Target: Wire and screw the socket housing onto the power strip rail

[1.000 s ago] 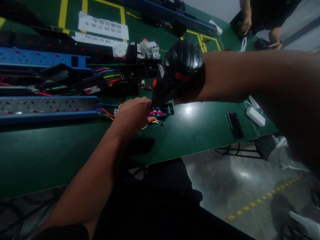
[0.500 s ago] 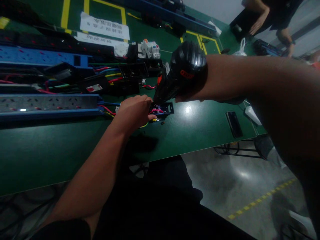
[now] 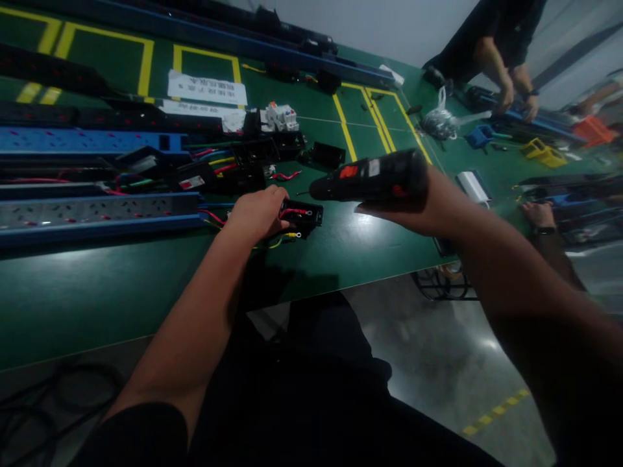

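Note:
My left hand (image 3: 257, 214) is closed around the left end of a small black plastic housing (image 3: 311, 214) near the table's front edge. Red wires with ring terminals lie in the housing, and a yellow-green wire with a ring terminal (image 3: 294, 235) sticks out below it. In my right hand (image 3: 413, 217) is a black cordless screwdriver (image 3: 374, 178) with orange marks, held level. Its thin bit points left, above and apart from the housing. To the left of my left hand lies a blue-edged power strip (image 3: 97, 211), with wires running from its end.
More power strips (image 3: 87, 139) and black housings (image 3: 253, 150) lie behind my left hand. Beyond stand a white breaker (image 3: 282, 117) and paper labels (image 3: 207, 87). A plastic bag (image 3: 440, 122) and yellow bins (image 3: 542, 152) are at right. Co-workers' hands (image 3: 516, 97) work there.
My right hand has pulled the screwdriver up and right, off the housing, and tipped it level. My left hand still holds the housing. The view has swung to the right.

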A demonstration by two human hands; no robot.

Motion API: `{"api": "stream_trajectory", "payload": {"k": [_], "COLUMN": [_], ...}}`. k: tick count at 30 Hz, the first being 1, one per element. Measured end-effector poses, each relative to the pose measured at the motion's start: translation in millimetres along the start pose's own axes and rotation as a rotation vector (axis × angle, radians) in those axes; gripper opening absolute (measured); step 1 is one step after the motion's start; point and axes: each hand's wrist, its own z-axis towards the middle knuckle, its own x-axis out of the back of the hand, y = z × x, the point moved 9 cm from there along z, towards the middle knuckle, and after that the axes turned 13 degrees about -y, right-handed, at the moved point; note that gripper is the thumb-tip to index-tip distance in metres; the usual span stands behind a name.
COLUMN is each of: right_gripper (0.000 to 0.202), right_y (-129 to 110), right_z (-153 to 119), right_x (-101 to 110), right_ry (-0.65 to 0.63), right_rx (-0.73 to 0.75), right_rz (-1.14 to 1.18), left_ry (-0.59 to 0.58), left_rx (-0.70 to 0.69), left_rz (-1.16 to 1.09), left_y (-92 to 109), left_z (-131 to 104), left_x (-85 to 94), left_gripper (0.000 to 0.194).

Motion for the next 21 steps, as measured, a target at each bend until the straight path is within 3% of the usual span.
{"api": "stream_trajectory", "payload": {"k": [3, 6, 9, 15, 21], "right_gripper": [0.050, 0.053, 0.057, 0.034, 0.021], "right_y": [51, 91, 127, 177, 198], "right_z": [-37, -69, -87, -91, -85], "right_x": [-14, -36, -68, -113, -137], "right_ry": [0.127, 0.310, 0.390, 0.409, 0.432], "right_rx": [-0.160, -0.186, -0.215, -0.296, -0.307], "right_rz": [0.325, 0.567, 0.815, 1.090, 1.247], "left_ry": [0.021, 0.037, 0.039, 0.049, 0.124], "left_rx": [-0.019, -0.064, -0.098, -0.052, 0.017], "left_rz": [-0.015, 0.003, 0.039, 0.068, 0.074], "left_y": [-4, -4, 0, 5, -1], "left_z": [3, 5, 4, -10, -43], "left_x": [-1.1, -1.9, -1.8, -4.8, -2.3], "left_gripper": [0.064, 0.061, 0.059, 0.067, 0.069]}}
